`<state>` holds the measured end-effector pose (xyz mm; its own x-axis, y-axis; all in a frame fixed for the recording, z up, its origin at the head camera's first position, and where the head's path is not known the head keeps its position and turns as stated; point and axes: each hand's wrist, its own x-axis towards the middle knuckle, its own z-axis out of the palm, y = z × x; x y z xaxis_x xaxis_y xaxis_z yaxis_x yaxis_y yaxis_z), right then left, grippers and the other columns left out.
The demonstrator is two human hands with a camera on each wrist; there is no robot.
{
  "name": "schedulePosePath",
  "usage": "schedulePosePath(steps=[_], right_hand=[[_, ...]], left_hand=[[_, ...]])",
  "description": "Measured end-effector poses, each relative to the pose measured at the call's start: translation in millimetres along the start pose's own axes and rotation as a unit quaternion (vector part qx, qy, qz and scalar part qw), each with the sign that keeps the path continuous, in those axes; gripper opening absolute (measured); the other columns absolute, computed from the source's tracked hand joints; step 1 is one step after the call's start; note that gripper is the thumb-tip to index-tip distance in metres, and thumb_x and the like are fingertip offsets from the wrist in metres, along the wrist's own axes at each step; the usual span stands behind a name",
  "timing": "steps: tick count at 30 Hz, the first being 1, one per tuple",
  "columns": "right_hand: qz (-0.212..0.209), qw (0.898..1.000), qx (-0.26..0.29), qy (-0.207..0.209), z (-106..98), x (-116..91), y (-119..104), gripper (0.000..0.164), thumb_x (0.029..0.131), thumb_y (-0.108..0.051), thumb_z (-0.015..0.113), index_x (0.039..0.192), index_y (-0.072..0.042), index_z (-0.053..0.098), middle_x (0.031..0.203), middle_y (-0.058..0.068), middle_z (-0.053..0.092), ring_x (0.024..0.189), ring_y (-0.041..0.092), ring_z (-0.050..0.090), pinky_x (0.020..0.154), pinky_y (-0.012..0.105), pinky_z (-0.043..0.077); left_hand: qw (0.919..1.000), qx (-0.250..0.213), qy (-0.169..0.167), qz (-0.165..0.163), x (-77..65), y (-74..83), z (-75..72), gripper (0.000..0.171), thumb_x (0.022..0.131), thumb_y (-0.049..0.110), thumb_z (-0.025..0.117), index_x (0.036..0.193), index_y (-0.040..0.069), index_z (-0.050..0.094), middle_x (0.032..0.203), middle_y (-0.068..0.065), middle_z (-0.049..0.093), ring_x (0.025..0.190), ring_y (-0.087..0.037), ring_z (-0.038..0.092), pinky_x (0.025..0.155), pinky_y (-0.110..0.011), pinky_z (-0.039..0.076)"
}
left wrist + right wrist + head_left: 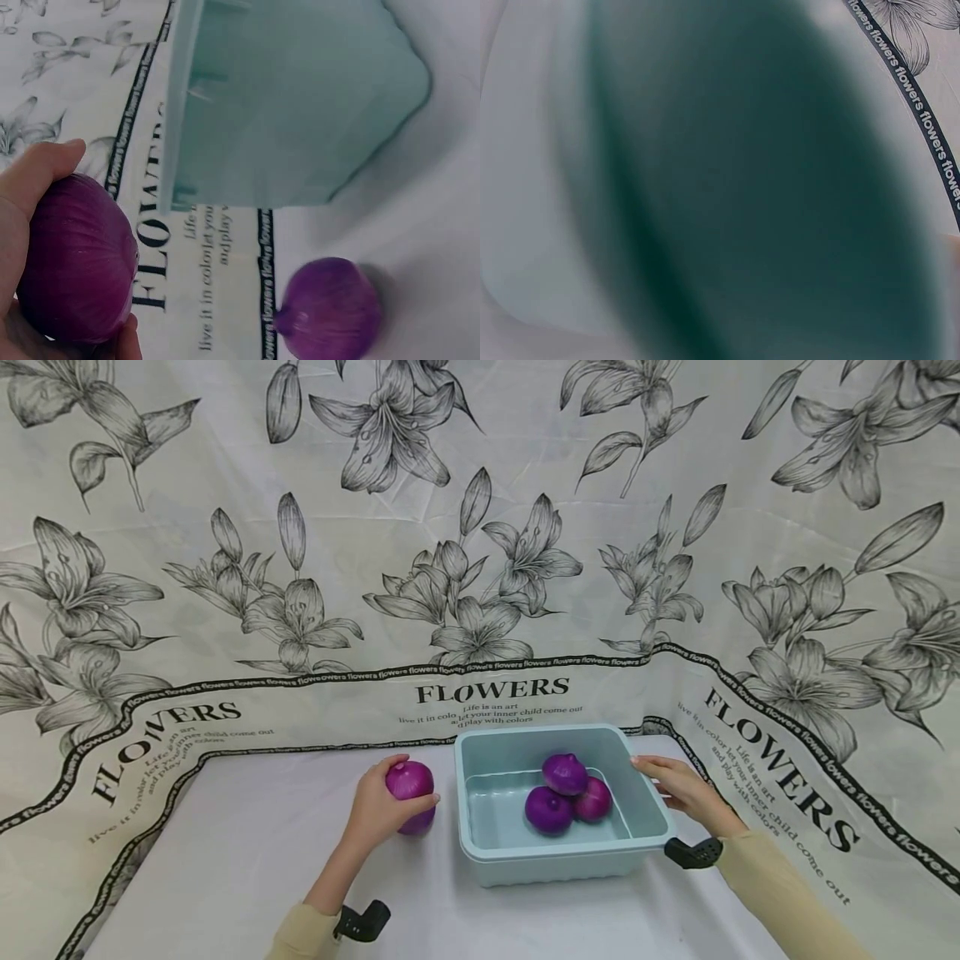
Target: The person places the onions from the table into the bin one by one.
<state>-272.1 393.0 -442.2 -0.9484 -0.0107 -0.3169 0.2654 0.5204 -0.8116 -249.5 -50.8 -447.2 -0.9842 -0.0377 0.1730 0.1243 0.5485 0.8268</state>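
My left hand (375,806) grips a purple onion (410,780) between thumb and fingers, left of a pale blue-green plastic basin (555,853). In the left wrist view the held onion (79,259) hangs apart from a second onion (330,311) on the table. From the head view, that second onion (417,822) is partly hidden below the held one. Three onions lie bunched in the basin, the upper onion (565,774) resting against the others. My right hand (686,789) holds the basin's right rim; the basin wall (765,187) fills most of the right wrist view, blurred.
A white cloth (247,843) covers the table. Behind and at both sides rises a floral-printed cloth (510,702) with black-lettered borders. The basin stands near the back edge, its right side close to the side cloth.
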Motion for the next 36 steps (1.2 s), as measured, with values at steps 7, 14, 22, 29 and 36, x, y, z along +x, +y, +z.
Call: schedulePosePath(steps=[7, 14, 22, 29, 36], right_hand=[[-0.004, 1.000, -0.001, 0.001, 0, 0, 2, 0.079, 0.098, -0.051, 0.043, 0.147, 0.009, 0.023, 0.147, 0.031, 0.035, 0.128, 0.044, 0.047, 0.094, 0.044, 0.052], [0.002, 1.000, 0.002, -0.001, 1, 1, 2, 0.079, 0.098, -0.051, 0.043, 0.147, 0.008, 0.024, 0.147, 0.030, 0.035, 0.130, 0.045, 0.045, 0.097, 0.049, 0.050], [-0.029, 0.999, 0.009, -0.017, 1, 0, 3, 0.075, 0.099, -0.049, 0.042, 0.148, 0.006, 0.024, 0.149, 0.028, 0.034, 0.130, 0.042, 0.045, 0.096, 0.043, 0.051], [-0.031, 0.999, 0.011, -0.013, 1, -1, 3, 0.076, 0.099, -0.050, 0.042, 0.147, 0.006, 0.026, 0.148, 0.028, 0.036, 0.126, 0.039, 0.050, 0.092, 0.040, 0.053], [-0.027, 0.999, 0.013, -0.013, 0, -1, 4, 0.076, 0.099, -0.049, 0.043, 0.147, 0.007, 0.026, 0.146, 0.030, 0.037, 0.122, 0.037, 0.054, 0.092, 0.043, 0.054]], left_hand=[[0.9989, -0.015, -0.016, 0.041, 10.2, 30.5, 7.3, 0.077, 0.067, 0.033, 0.085, 0.132, 0.008, 0.053, 0.129, -0.017, 0.056, 0.114, -0.037, 0.056, 0.086, -0.053, 0.055], [0.9959, -0.043, -0.030, 0.074, 21.4, 55.8, 19.0, 0.079, 0.065, 0.033, 0.087, 0.133, 0.009, 0.054, 0.129, -0.016, 0.056, 0.114, -0.035, 0.057, 0.086, -0.048, 0.056], [0.9909, -0.050, -0.071, 0.103, 38.8, 77.6, 37.9, 0.078, 0.065, 0.032, 0.087, 0.132, 0.007, 0.054, 0.126, -0.016, 0.059, 0.107, -0.031, 0.063, 0.082, -0.040, 0.058], [0.9790, -0.024, -0.148, 0.139, 55.5, 88.9, 51.5, 0.076, 0.068, 0.033, 0.086, 0.132, 0.010, 0.054, 0.127, -0.013, 0.058, 0.108, -0.028, 0.062, 0.085, -0.039, 0.056], [0.9563, 0.031, -0.227, 0.182, 68.3, 94.9, 65.9, 0.077, 0.067, 0.032, 0.086, 0.133, 0.012, 0.053, 0.130, -0.011, 0.058, 0.110, -0.025, 0.061, 0.086, -0.034, 0.055]])
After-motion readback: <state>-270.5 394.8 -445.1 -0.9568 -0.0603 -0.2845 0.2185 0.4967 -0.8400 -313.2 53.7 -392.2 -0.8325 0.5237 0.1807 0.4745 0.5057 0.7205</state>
